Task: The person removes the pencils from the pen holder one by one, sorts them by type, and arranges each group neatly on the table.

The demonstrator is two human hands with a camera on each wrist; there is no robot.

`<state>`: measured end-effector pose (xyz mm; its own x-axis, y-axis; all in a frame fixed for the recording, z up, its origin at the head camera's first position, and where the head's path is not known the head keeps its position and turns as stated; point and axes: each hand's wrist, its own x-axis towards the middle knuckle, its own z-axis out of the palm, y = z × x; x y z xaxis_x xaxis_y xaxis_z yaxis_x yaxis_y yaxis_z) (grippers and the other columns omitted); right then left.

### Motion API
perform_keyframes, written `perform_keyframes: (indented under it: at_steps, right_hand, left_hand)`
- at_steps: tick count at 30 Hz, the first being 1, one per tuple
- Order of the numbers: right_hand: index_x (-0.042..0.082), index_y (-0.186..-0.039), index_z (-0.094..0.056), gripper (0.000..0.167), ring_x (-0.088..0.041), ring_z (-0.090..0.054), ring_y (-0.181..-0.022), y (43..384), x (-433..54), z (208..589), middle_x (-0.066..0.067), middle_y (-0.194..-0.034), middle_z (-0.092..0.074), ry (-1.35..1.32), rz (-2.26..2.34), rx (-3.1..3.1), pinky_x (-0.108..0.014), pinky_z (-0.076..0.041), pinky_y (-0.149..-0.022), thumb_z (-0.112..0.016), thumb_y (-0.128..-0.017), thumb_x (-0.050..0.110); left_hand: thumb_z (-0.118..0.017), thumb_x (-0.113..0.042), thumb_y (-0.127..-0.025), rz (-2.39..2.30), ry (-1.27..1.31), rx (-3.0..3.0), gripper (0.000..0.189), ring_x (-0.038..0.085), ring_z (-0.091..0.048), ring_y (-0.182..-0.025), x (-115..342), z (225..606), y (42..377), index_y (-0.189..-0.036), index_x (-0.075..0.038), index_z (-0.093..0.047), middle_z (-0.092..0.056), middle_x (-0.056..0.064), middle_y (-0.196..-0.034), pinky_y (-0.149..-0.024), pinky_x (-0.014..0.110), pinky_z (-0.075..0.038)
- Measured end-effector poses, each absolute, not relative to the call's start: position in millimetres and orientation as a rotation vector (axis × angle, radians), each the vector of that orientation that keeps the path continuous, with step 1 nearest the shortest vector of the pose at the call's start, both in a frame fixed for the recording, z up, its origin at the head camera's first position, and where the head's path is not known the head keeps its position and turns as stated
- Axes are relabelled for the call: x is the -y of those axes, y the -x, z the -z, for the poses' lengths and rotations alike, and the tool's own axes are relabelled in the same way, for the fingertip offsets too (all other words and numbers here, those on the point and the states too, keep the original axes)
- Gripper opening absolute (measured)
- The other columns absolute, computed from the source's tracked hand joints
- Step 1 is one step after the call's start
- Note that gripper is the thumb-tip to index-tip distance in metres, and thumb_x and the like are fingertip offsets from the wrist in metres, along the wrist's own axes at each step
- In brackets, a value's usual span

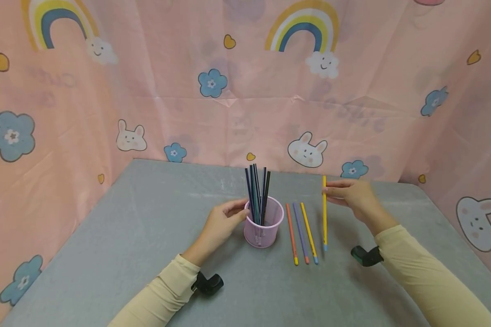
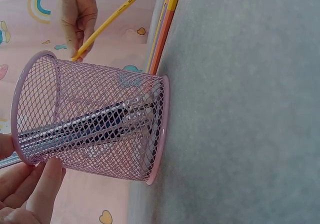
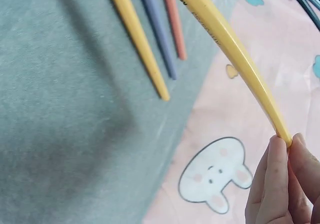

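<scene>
My left hand (image 1: pixel 222 223) grips the rim of a pink mesh pen cup (image 1: pixel 261 237), thumb and fingers on either side of it. Several dark pens (image 1: pixel 255 193) lean inside the cup; their clear ends show through the mesh in the left wrist view. To the right, my right hand (image 1: pixel 357 200) pinches a yellow pencil (image 1: pixel 325 215) near its far end, and its blue-tipped end points toward me. In the right wrist view, this pencil (image 3: pixel 240 58) is raised over the table. Between cup and right hand lie an orange pencil (image 1: pixel 292 234), a purple pencil (image 1: pixel 300 232) and another yellow pencil (image 1: pixel 309 232).
The three pencils lie side by side on the grey table (image 1: pixel 147 254). A pink printed cloth (image 1: pixel 167 59) with rainbows and rabbits hangs behind the table and along its sides. A black wrist device (image 1: pixel 207 284) sits under the left sleeve, another (image 1: pixel 367 256) beside the right.
</scene>
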<state>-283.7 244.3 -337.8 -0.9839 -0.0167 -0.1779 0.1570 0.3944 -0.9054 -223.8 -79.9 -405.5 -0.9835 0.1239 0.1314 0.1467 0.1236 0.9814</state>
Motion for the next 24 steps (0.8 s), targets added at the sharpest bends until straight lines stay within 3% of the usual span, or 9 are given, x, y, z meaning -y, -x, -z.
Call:
perform_keyframes:
  at_steps: [7, 24]
  right_hand:
    - [-0.012, -0.134, -0.053, 0.055, 0.002, -0.070, -0.080, 286.2, -247.4, 348.4, 0.016, -0.083, -0.070, -0.123, 1.620, -2.470, -0.033, -0.057, -0.092, -0.071, -0.093, 0.021]
    - [-0.010, -0.133, -0.055, 0.052, -0.002, -0.071, -0.079, 292.2, -249.2, 368.6, 0.006, -0.091, -0.074, -0.189, 1.562, -2.433, -0.033, -0.057, -0.091, -0.070, -0.093, 0.020]
  left_hand:
    - [-0.069, -0.013, -0.093, 2.055, 0.296, 2.341, 0.038, 0.026, -0.066, -0.118, 80.5, 406.8, 224.7, -0.129, -0.002, -0.065, -0.069, 0.014, -0.127, -0.102, 0.037, -0.054]
    - [-0.069, -0.015, -0.094, 2.042, 0.290, 2.354, 0.038, 0.025, -0.066, -0.119, 80.5, 408.8, 225.5, -0.129, -0.003, -0.065, -0.069, 0.013, -0.127, -0.104, 0.039, -0.052]
